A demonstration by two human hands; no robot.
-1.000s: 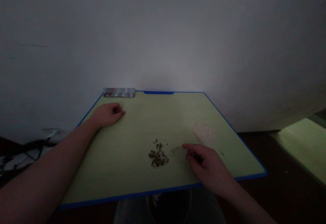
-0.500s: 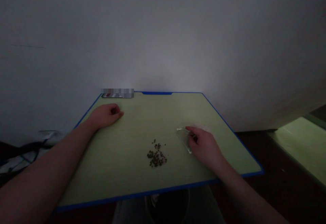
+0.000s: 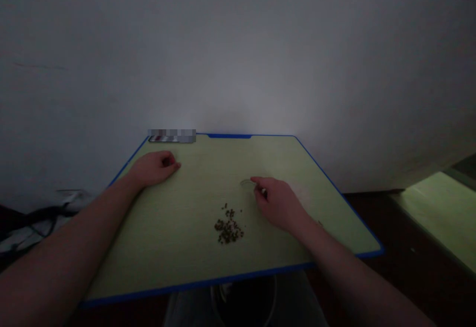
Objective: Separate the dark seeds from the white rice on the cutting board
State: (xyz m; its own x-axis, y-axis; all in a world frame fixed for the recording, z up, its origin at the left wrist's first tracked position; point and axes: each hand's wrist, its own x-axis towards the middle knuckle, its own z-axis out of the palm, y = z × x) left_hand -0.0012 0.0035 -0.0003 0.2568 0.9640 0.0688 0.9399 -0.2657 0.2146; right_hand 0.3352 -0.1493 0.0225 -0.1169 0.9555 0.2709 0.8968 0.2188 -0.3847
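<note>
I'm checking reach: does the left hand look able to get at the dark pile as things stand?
Probably yes: only the board shows between the left hand and the dark pile; the right hand, holding a clear piece, is off rightward.

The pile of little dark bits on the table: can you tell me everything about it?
The pile of bits is made of many tiny dark brown and greenish pieces, with some pale ones mixed in. It lies loose and uneven on the pale green table, with a few strays at its far side. The right hand is nearby, not touching it. The bits are too small to tell what they are.
</note>
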